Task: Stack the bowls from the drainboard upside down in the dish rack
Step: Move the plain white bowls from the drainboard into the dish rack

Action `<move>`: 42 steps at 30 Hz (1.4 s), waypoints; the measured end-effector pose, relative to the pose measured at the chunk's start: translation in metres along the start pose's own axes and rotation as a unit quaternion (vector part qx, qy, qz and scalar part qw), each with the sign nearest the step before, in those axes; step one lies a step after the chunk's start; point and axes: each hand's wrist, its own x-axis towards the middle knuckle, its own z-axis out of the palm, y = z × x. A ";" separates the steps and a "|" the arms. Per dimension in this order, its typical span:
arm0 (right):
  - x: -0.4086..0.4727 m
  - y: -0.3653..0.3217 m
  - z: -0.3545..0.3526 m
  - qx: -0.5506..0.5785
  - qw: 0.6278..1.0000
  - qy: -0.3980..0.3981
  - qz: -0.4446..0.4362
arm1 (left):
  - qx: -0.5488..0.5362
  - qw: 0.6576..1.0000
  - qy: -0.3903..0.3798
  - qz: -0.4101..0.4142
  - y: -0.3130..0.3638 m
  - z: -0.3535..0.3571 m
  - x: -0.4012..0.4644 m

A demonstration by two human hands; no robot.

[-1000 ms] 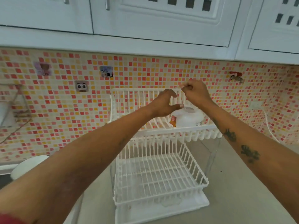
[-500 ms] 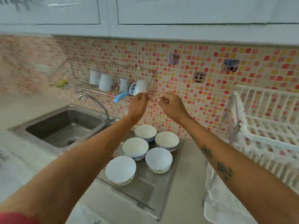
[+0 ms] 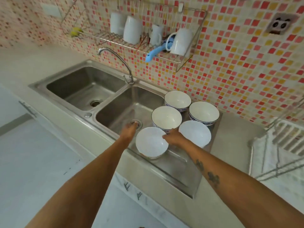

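Several bowls stand upright on the steel drainboard [image 3: 177, 167]. The nearest is a plain white bowl [image 3: 149, 143]; a second white bowl [image 3: 196, 134] sits to its right. Three blue-patterned bowls [image 3: 166, 118] stand behind them. My left hand [image 3: 130, 130] hangs just left of the nearest bowl, fingers pointing down, holding nothing. My right hand [image 3: 174, 137] lies between the two white bowls, its fingertips at the nearest bowl's right rim without a clear grip. The white dish rack [image 3: 287, 140] shows only partly at the right edge.
A double steel sink [image 3: 85, 89] with a curved faucet [image 3: 118, 61] lies left of the drainboard. A wire wall rack [image 3: 148, 46] above holds white mugs and a blue utensil. Beige counter [image 3: 230, 145] separates drainboard and dish rack.
The view swung left from the dish rack to the sink and tilted down. Both hands dropped from in front of the tiled wall to the nearest white bowl.
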 end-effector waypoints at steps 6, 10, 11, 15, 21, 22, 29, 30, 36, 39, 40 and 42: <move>0.007 0.018 0.019 -0.028 0.999 0.044 0.003 | 0.001 0.998 -0.031 -0.056 -0.023 0.026 0.002; 0.000 0.015 0.023 -0.003 0.998 0.069 -0.010 | 0.007 0.998 -0.039 -0.038 -0.027 0.029 -0.002; -0.002 0.014 0.023 0.015 0.998 0.054 -0.006 | 0.005 0.998 -0.035 -0.045 -0.026 0.029 -0.002; -0.002 0.012 0.025 0.071 0.997 0.037 -0.023 | 0.015 0.998 -0.011 -0.055 -0.029 0.034 0.002; -0.018 0.002 0.017 0.079 0.996 0.011 -0.045 | 0.006 0.999 0.020 -0.040 -0.022 0.027 -0.007; -0.021 -0.002 0.013 0.074 0.996 0.008 -0.049 | 0.004 0.999 0.021 -0.033 -0.016 0.023 -0.007; -0.062 -0.048 -0.062 0.158 0.974 0.132 -0.093 | -0.188 0.981 -0.053 -0.007 0.099 0.000 -0.032; -0.075 -0.054 -0.081 0.172 0.965 0.168 -0.102 | -0.206 0.974 -0.097 0.009 0.121 0.003 -0.038; -0.207 -0.052 -0.212 0.203 0.886 0.355 -0.218 | -0.200 0.923 -0.305 0.123 0.264 0.058 -0.114; -0.278 -0.020 -0.265 0.189 0.841 0.459 -0.215 | -0.149 0.876 -0.410 0.204 0.316 0.106 -0.171; -0.301 -0.008 -0.280 0.187 0.824 0.493 -0.208 | -0.134 0.858 -0.441 0.226 0.330 0.121 -0.192; -0.344 0.021 -0.304 0.183 0.795 0.549 -0.182 | -0.101 0.831 -0.487 0.250 0.353 0.155 -0.230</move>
